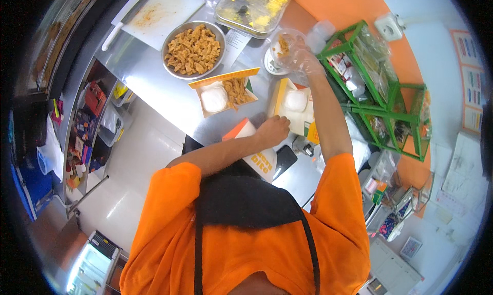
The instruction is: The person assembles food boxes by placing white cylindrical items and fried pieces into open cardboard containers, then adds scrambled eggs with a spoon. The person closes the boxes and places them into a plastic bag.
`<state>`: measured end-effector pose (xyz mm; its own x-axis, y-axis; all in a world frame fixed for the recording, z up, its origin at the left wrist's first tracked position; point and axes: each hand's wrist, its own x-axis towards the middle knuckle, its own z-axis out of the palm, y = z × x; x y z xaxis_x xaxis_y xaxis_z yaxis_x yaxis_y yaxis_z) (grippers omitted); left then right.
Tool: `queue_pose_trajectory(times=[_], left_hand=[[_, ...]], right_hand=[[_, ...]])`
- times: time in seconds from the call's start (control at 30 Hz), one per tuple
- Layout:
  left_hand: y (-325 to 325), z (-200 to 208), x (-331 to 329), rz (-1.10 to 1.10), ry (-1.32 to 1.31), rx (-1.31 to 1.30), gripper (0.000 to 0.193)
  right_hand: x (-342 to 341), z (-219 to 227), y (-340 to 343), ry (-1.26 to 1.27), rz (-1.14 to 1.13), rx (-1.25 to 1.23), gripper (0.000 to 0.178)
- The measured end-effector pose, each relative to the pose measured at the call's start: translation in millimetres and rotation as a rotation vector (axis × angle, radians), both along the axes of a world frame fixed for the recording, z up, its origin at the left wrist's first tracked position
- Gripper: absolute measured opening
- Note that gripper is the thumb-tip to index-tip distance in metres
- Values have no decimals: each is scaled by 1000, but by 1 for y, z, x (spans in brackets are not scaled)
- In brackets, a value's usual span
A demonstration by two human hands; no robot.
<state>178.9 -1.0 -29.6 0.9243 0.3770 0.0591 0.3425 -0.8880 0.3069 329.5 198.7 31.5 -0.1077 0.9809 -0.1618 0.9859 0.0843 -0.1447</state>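
My right hand (304,60), in a clear plastic glove, grips the side of a clear plastic bowl (277,38) with a few fried pieces in it. The bowl is at a round white scale (270,68), partly over it. My bare left hand (273,131) is closed beside the near left corner of an open yellow carton (278,101); anything in its fingers is hidden. That carton holds a white rounded mound (296,100), probably rice. To its left, another open carton (205,110) holds a similar mound (213,98) beside brown fried strips (236,92).
A metal bowl (166,64) of fried pieces stands at the left, near a cutting board (177,5) with a knife (119,28). Behind is a clear tray (226,20) of yellow food. Green racks (359,64) border the right. A dark phone (285,158) lies near me.
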Motion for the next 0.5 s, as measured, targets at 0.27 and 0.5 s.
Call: queue_pose_trajectory(times=[0.27,0.5], left_hand=[[-12,-1,-8,105,-80,-142,17],[-9,2,-13,131,-99,-234,26]], right_hand=[[-4,-8,3,-80,1,-60,63],[1,-12,17,-111,33,-68,59]])
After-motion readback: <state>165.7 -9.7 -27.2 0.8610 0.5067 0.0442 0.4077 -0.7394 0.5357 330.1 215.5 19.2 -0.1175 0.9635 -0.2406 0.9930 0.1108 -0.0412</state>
